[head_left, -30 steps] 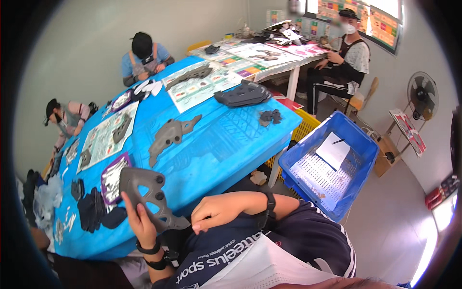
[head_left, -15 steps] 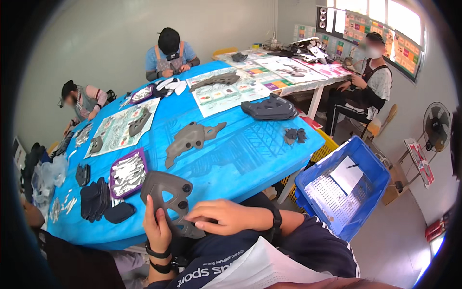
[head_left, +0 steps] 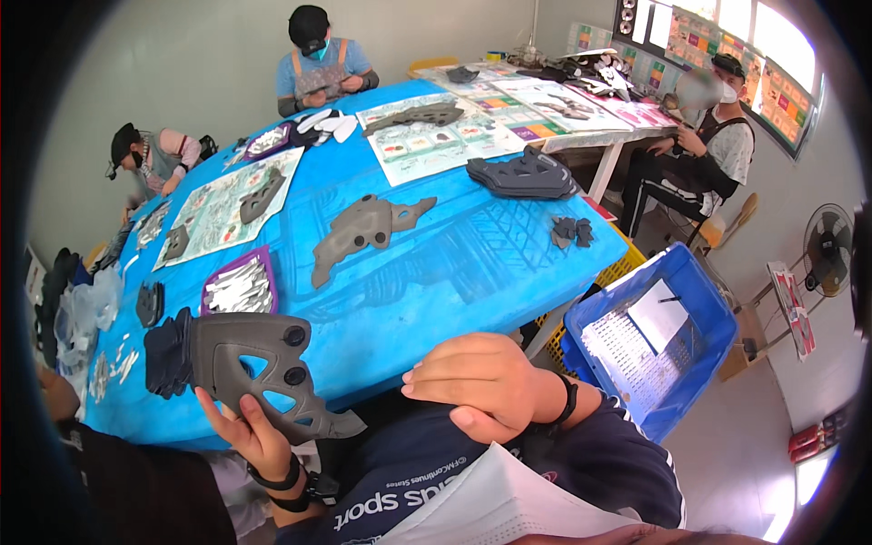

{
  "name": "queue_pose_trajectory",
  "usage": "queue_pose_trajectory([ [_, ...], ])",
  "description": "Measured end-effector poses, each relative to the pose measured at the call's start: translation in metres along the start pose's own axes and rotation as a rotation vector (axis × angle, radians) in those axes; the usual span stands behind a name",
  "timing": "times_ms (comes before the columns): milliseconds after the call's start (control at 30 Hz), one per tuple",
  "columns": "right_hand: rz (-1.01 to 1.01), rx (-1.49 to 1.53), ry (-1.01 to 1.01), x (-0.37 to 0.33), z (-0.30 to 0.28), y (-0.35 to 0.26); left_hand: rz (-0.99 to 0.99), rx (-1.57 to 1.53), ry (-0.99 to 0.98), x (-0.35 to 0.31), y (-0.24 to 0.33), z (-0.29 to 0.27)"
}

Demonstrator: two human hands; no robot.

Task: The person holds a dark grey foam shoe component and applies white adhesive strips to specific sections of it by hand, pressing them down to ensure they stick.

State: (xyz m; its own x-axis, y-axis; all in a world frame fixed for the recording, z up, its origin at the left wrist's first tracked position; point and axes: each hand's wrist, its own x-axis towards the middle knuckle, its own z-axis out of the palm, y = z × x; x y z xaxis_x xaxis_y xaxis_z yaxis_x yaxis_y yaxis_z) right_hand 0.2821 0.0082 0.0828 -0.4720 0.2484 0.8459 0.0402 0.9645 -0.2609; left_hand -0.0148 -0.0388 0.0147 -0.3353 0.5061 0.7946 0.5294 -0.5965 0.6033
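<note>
My left hand (head_left: 250,438) grips a dark grey moulded panel (head_left: 227,341) by its near lower side. The panel has triangular cut-outs, black round studs along its right edge and a narrow tail at the bottom. It is held up in front of the table's near edge and covers part of a stack of dark pads (head_left: 168,359). To the right, apart from the panel, my right hand (head_left: 481,386) is over my lap. Its fingers are bent and together, the thumb below them; anything inside them is hidden.
A similar grey panel (head_left: 363,232) lies on the blue-covered table (head_left: 436,318). Nearby are a purple tray (head_left: 263,259) of white strips, stacked dark panels (head_left: 522,173) and small dark scraps (head_left: 570,232). A blue crate (head_left: 581,318) stands at the right. Several people sit around.
My left hand has swung the panel left, over the pads and the tray's near end. My right hand has drawn away to the right and its fingers have curled. The view has shifted slightly.
</note>
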Motion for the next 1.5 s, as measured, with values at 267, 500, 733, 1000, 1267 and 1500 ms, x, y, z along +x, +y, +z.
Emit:
queue_pose_trajectory([
  [267,0.107,0.159,0.183,-0.002,-0.01,-0.002,0.033,-0.018,-0.009,-0.002,-0.003,0.001],
  [500,0.36,0.264,-0.116,-0.004,0.038,0.023,0.051,-0.032,-0.045,-0.009,-0.009,0.006],
  [733,0.305,0.312,-0.098,-0.007,0.063,0.023,-0.016,0.058,0.002,-0.009,-0.001,0.024],
  [1000,-0.25,0.557,-0.697,0.051,0.139,-0.055,-0.126,0.105,-0.484,-0.024,-0.011,0.058],
  [1267,0.889,-0.692,0.303,-0.103,-0.112,0.125,-0.163,-0.051,0.81,0.081,-0.006,-0.078],
  [1500,0.378,-1.122,0.154,-0.122,-0.114,0.076,-0.168,-0.033,0.388,0.038,-0.024,-0.073],
])
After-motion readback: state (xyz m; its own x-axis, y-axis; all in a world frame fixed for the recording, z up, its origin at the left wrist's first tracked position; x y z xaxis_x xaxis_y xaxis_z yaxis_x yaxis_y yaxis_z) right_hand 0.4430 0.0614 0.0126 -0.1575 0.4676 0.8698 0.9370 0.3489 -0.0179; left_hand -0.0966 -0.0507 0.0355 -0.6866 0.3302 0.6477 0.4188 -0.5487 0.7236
